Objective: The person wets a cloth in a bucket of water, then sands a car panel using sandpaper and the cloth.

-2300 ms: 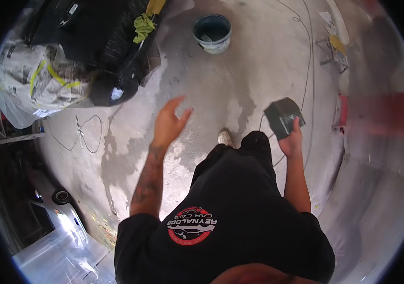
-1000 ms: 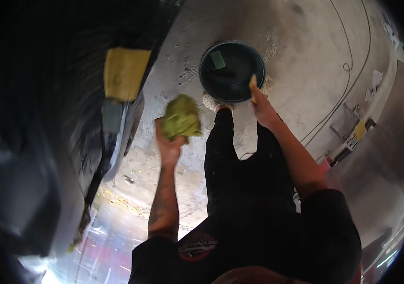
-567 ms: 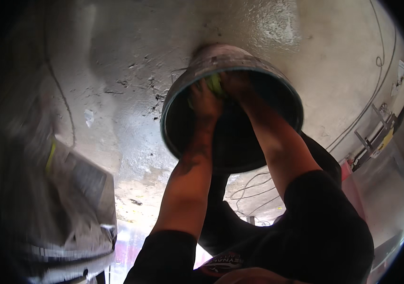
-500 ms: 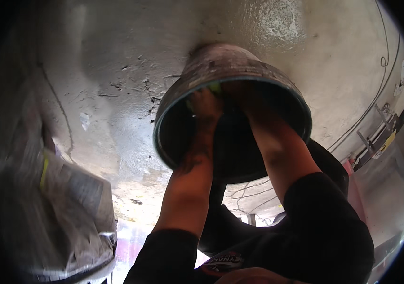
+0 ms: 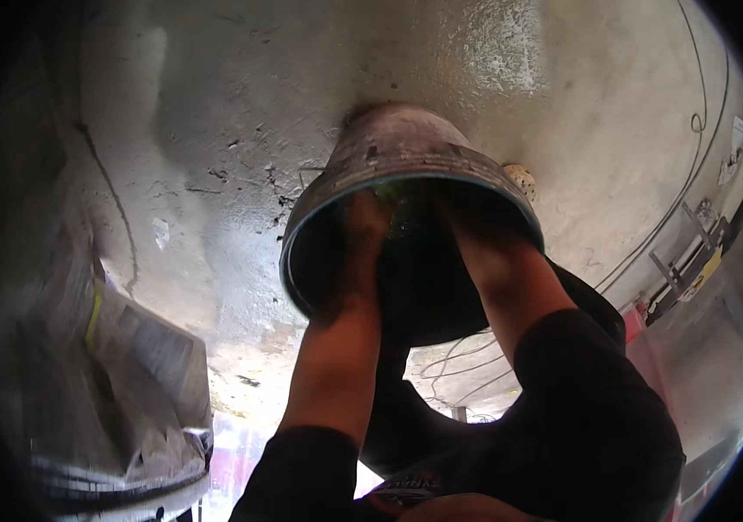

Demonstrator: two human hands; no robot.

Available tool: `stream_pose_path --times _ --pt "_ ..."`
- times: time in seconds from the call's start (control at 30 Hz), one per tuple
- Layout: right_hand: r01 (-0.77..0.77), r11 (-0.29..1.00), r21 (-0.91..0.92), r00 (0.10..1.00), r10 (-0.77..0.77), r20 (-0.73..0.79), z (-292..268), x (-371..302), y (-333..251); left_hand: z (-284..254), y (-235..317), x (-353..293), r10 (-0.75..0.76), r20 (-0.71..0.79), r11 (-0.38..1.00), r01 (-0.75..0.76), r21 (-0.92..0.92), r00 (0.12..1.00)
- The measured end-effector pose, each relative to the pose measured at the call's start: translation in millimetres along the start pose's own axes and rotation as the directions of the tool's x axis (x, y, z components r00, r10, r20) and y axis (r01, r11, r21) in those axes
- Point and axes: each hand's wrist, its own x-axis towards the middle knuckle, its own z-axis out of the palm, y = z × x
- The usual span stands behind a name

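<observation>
A stained bucket [image 5: 406, 148] is seen on the concrete floor [image 5: 223, 187], in the middle of the scene, and both arms are set inside its mouth. The left hand [image 5: 367, 213] is held low in the shadow at the left, just beside a small green patch [image 5: 399, 189] that is probably wet cloth; whether it is grasped cannot be told. The right hand is lost in the dark at the end of the right forearm [image 5: 502, 274], so its grip cannot be told either. For good handling, the cloth is best kept well below the rim, squeezed between hands held close together, so that any drips are caught — and the rim is best not leaned on, lest the bucket be tipped. The mouth is pointed toward the near side, the base to the far; the bucket's long axis is run between them, though its true tilt cannot be judged through the bent view. Too little of the green patch is shown for a long axis to be given — only its place, toward the far inner wall.
</observation>
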Motion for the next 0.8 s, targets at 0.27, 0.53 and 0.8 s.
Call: stream_pose_path --times 0.27,0.53,0.8 --pt "0.041 -0.031 0.999 0.958 0.285 -0.030 -125.3 -136.2 -22.7 -179.8 89.3 -72.0 -0.376 0.197 0.801 0.424 -0.423 0.906" --pt "-0.299 -0.816 0.495 0.948 -0.313 0.057 -339.5 -321.2 9.9 -413.2 160.0 -172.2 -0.271 0.330 0.062 0.358 -0.932 0.904" --pt "-0.087 -0.303 0.949 0.996 -0.057 0.073 -459.8 -390.6 7.3 -492.2 299.9 -179.2 0.032 0.407 -0.267 0.401 -0.876 0.913"
